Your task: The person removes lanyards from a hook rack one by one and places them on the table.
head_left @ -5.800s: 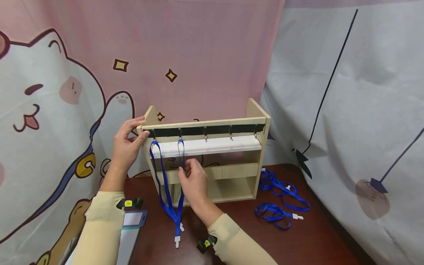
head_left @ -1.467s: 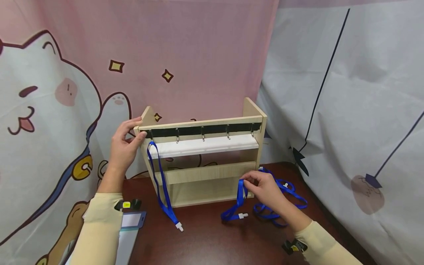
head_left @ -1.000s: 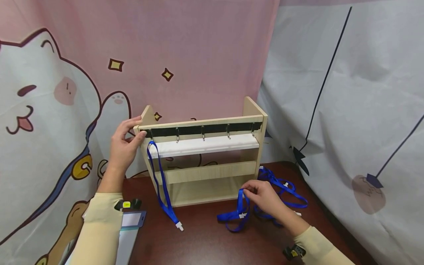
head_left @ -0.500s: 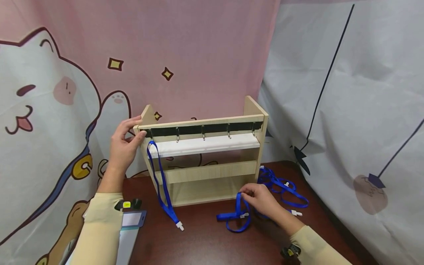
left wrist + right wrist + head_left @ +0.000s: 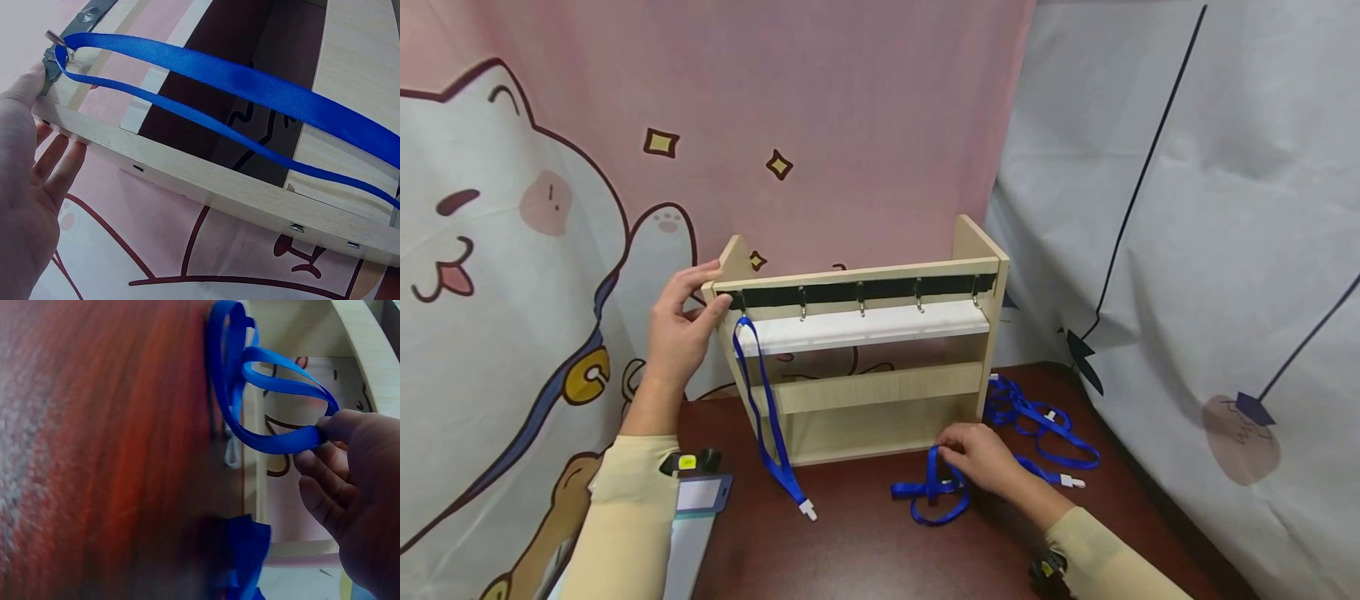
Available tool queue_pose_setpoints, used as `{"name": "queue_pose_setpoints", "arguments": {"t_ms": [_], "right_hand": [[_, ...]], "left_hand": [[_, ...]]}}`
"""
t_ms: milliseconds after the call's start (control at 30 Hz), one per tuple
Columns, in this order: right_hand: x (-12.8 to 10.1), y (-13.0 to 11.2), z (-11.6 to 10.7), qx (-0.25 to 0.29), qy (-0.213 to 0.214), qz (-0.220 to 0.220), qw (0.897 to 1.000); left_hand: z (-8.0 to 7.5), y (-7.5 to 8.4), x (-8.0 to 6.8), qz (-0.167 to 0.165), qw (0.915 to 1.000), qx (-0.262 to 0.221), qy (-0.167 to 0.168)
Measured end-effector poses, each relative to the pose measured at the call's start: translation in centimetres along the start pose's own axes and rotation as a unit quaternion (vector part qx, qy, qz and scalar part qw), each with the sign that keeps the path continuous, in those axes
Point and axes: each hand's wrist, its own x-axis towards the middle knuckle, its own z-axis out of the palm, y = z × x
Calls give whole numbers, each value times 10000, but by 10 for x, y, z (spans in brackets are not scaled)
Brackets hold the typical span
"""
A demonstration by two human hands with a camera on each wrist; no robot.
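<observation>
I'm watching my right hand (image 5: pixel 981 457) low on the counter (image 5: pixel 865 542), fingers (image 5: pixel 322 469) pinching a loop of the blue lanyard (image 5: pixel 928 492) that lies in front of the wooden rack (image 5: pixel 865 392). In the right wrist view the strap doubles into 2 or 3 loops, so my worry is a tangle: if I lift from this pinch, the folds may tighten into a knot or drag the white clip (image 5: pixel 953 486) along the counter. My left hand (image 5: pixel 681 329) rests on the rack's top left corner, fingers straight against the wood, thumb near the first hook (image 5: pixel 55 55). 1 hung lanyard (image 5: pixel 763 408) drapes from that hook down to the counter. The rack looks light, and a snag on a hook could tip it if that left hand eases off. More lanyards (image 5: pixel 1037 417) lie heaped just right of the rack, close enough that I could catch a second strap by mistake.
</observation>
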Motion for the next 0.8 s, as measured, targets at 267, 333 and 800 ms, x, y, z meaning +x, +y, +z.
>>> {"name": "queue_pose_setpoints", "arguments": {"t_ms": [267,333,800], "right_hand": [[2,4,13,-223,-365,11,9991],[2,4,16,-260,-434,34,9987],[-1,7,23,-602,-532,90,9967]], "left_hand": [[0,0,0,-16,10000,-2,-23],[0,0,0,-14,10000,14,-23],[0,0,-1,-27,10000,-22,-42]]}}
